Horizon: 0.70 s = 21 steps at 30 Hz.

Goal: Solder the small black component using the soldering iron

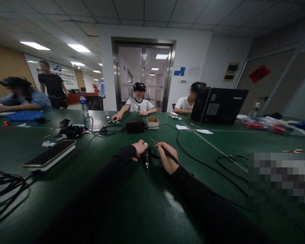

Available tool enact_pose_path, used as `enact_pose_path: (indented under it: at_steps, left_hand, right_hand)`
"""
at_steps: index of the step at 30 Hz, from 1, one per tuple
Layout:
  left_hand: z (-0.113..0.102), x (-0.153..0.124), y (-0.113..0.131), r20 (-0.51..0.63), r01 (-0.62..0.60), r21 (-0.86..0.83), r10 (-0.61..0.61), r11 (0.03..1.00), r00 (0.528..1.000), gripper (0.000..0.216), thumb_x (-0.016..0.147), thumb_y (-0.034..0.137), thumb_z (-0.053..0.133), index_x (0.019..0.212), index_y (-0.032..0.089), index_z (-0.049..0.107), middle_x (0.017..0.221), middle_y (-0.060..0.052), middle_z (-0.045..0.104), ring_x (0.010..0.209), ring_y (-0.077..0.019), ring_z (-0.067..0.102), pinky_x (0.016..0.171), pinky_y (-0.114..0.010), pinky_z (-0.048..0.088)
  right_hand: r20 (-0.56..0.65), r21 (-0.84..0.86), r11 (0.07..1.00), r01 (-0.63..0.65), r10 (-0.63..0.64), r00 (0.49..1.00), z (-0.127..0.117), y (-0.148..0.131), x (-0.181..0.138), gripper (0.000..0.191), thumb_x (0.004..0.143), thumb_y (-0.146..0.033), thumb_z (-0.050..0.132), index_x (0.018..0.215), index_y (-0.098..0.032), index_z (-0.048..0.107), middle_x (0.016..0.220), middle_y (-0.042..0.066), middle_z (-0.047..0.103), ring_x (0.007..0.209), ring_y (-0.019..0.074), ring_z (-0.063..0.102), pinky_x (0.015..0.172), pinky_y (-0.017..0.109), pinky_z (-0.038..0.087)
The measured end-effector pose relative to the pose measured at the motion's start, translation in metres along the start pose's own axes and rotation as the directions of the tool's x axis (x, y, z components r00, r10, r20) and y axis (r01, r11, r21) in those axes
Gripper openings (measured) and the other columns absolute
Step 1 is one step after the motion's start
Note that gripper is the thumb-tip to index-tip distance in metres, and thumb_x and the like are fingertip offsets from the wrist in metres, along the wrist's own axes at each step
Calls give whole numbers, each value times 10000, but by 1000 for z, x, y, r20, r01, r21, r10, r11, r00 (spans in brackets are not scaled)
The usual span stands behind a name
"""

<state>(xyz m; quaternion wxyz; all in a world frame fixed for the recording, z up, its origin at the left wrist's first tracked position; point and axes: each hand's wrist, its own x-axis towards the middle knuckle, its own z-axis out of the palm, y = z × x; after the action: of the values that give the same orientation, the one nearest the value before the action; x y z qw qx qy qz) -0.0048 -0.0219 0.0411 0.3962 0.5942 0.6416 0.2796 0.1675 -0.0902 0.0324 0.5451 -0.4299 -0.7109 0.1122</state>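
A slim black soldering iron (169, 154) with a pointed metal tip lies in the closed fingers of my right hand (167, 159). Its tip points up and left, towards my left hand (139, 149), and its black cable runs back along my right forearm. My left hand is curled at a small pale piece (145, 145), which its fingers partly hide; I cannot make out what it is. Below that piece, between both hands, a black electric screwdriver (146, 157) lies on the green table (132, 203), its metal bit towards me. A black cord is bunched beside it.
Ahead are a black box (135, 125) and an open small carton (153, 123). A phone on a white block (52, 156) and tangled cables (12, 189) lie left. A large black case (218, 105) stands right. A co-worker (139, 103) sits opposite; other people are nearby.
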Motion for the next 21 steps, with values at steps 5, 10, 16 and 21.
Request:
enact_pose_path:
  at_steps: [5, 10, 16, 21]
  left_hand:
    - [7, -20, 8, 42, -71, 15, 70, 997, 997, 763, 429, 248, 800, 1135, 177, 519, 742, -57, 642, 487, -161, 569, 469, -285, 497]
    - [12, -27, 10, -27, -139, 138, 144, 981, 989, 800, 392, 194, 796, 1142, 165, 518, 1011, -183, 638, 479, -160, 578, 369, -228, 433]
    - [-13, -44, -6, 19, -117, 147, 116, 982, 993, 844, 409, 185, 778, 1200, 195, 486, 1009, -156, 647, 463, -141, 575, 370, -201, 430]
    - [-62, -82, -40, 41, -67, 200, 60, 977, 997, 871, 447, 240, 734, 1268, 240, 440, 956, -106, 647, 454, -161, 580, 320, -207, 401]
  right_hand:
    - [-6, -12, 1000, -9, 9, 1000, -1, -1, 0, 212, 852, -271, 449, 840, -225, 656, 904, 20, 691, 863, 185, 622, 784, 283, 451]
    - [-1, 3, 1000, 4, -4, 1000, -1, 1, 0, 224, 857, -297, 437, 841, -226, 648, 896, 23, 687, 850, 187, 616, 780, 286, 453]
    - [-10, 19, 1000, -1, 1, 1000, -1, -2, 0, 240, 868, -310, 426, 842, -224, 648, 902, 31, 686, 865, 191, 616, 799, 294, 456]
    - [-5, 24, 1000, 6, -6, 1000, -1, -5, -2, 233, 878, -297, 429, 864, -227, 651, 927, 25, 688, 885, 187, 620, 805, 292, 456]
